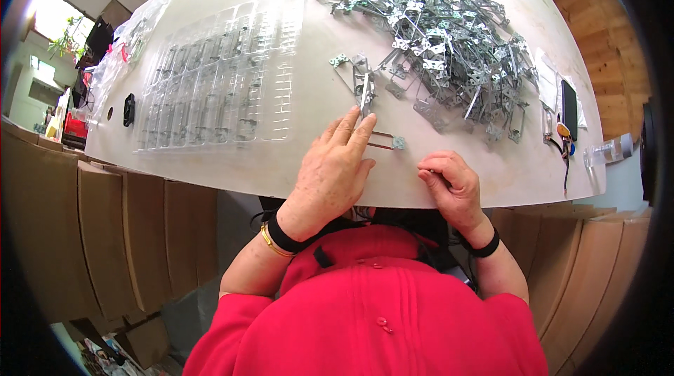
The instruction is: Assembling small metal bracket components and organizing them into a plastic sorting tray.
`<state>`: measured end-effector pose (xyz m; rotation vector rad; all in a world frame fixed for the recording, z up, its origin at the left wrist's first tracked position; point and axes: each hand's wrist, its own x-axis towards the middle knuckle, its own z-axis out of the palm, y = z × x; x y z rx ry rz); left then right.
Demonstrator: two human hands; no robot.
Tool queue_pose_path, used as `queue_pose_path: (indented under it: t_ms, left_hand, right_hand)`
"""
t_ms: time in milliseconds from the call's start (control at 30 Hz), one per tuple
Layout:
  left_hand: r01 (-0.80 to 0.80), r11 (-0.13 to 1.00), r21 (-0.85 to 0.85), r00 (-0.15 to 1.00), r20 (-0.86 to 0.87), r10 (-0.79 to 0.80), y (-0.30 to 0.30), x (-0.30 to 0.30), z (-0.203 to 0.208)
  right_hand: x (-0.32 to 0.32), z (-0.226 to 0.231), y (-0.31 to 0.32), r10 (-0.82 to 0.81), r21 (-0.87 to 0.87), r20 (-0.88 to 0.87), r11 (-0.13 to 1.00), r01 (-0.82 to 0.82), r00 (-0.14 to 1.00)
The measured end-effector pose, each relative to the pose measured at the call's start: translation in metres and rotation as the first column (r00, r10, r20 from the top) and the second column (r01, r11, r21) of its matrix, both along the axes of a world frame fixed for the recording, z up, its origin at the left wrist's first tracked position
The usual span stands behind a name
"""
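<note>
One long metal bracket (398, 142) lies flat on the bench (491, 172), just in front of me, its far portion hidden by my left grip (328, 165). A small cluster of like pieces (364, 84) lies just beyond my fingertips. To the left is the clear compartment tray (282, 106): I judge the work well along there, since most compartments look filled with metal parts, while the right-hand column seems bare. Plenty is left, going by the big heap of loose brackets (449, 39) on the far right.

My left grip is palm down, fingers stretched forward, thumb apart from them — nothing is clamped that I can see, though the fingertips look as if they touch the near end of the cluster. My right grip (455, 183) hangs by the near edge, curled, thumb and fingertips together; whether something small sits between them I cannot tell. Both forearms reach in from below, elbows bent — a black wristband (284, 235) rings the left wrist.
</note>
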<state>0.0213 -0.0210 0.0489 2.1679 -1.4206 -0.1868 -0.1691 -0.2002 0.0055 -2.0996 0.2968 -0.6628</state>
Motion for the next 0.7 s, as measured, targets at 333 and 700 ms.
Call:
queue_pose_path:
  t_ms: [333,700]
  left_hand:
    - [-0.1,0.989,-0.111,0.989,0.098,0.112,0.009,-0.009,-0.004]
    - [-0.298,0.886,-0.355,0.925,0.123,0.36,0.073,0.001,-0.007]
  right_hand:
    - [-0.002,-0.003,0.002,-0.005,-0.017,-0.002,1.0,0.005,1.0]
    - [-0.002,-0.011,-0.001,0.007,-0.037,0.003,0.999,-0.007,1.0]
